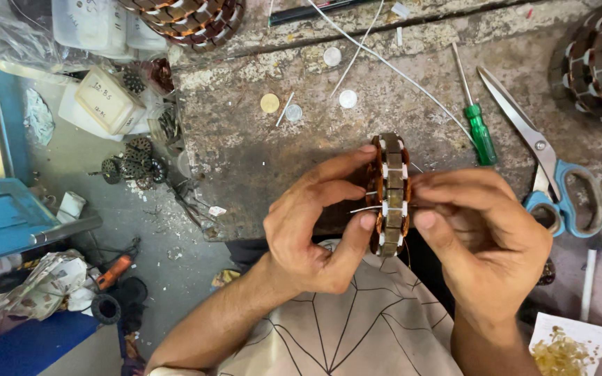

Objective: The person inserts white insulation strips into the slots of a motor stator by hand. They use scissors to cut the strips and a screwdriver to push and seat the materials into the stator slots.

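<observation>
Copper-wound round motor stator (389, 195) stands on edge above the worn desk (259, 139), left hand (315, 230) and right hand (482, 230) fingers clamped either side, steadying it for the white insulating strips.

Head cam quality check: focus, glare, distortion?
Head view: even, soft light, no hard shadows; both hands and the wound stator between them are sharp; mild glare on the scissors blades; wide-angle bending at the edges, seen in the corner stators.
</observation>
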